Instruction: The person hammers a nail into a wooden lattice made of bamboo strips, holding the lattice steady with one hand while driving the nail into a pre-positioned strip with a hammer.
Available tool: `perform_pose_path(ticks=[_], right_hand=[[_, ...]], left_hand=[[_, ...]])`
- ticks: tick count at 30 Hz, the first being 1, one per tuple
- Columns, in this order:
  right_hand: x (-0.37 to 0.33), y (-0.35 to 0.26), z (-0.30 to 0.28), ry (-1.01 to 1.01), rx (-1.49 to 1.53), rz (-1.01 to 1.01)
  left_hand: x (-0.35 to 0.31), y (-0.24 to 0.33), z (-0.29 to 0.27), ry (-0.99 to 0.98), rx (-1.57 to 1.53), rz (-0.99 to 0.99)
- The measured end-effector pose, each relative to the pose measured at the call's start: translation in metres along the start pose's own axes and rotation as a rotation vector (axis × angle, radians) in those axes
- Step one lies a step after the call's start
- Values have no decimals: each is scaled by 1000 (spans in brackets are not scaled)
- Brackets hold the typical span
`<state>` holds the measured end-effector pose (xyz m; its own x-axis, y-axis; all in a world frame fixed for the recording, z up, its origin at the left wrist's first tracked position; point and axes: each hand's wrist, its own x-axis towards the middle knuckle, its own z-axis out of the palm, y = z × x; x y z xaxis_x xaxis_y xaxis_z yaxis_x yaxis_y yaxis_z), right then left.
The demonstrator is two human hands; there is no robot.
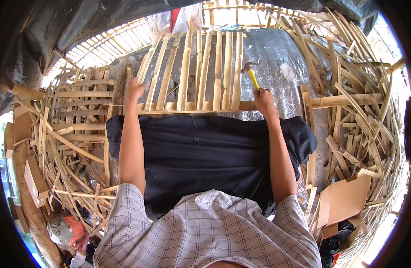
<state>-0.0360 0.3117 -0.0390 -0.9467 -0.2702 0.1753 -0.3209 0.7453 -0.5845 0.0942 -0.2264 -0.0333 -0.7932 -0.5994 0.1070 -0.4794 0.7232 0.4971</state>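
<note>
My left hand (135, 90) is closed around the lower part of the leftmost bamboo slat (147, 62), at the left end of a slatted bamboo panel. In my right hand (265, 99) is a claw hammer (253, 79), gripped by its yellow handle with the metal head pointing away from me. The hammer is just right of the panel. Several split bamboo slats run away from me side by side, with gaps between them. Their near ends rest on a bamboo crosspiece (248, 106) in front of my lap, which dark cloth (201, 152) covers.
A shiny grey sheet (277, 49) lies under and right of the panel. Loose bamboo strips (357, 120) are heaped on the right, beside a cardboard piece (344, 201). More bamboo lattice (83, 100) stands on the left. Clear plastic bags (187, 20) hang at the back.
</note>
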Motion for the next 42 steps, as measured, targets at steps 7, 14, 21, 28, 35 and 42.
perform_pose_path(ticks=[7, 14, 21, 28, 35, 42], right_hand=[[8, 9, 2, 14, -50, 43], [-16, -47, -8, 145, -149, -44], [-50, -128, -1, -114, 90, -163], [-62, -157, 34, -109, -72, -141], [-63, -161, 44, -77, -79, -80], [-61, -149, 43, -14, 33, -115]], left_hand=[[-24, 31, 12, -355, 96, -303], [-79, 114, 6, 108, 203, 272], [-121, 175, 51, -270, -150, 519], [-109, 167, 72, -366, -189, 366], [-109, 179, 67, -410, -132, 365], [-102, 180, 63, -505, -193, 266]])
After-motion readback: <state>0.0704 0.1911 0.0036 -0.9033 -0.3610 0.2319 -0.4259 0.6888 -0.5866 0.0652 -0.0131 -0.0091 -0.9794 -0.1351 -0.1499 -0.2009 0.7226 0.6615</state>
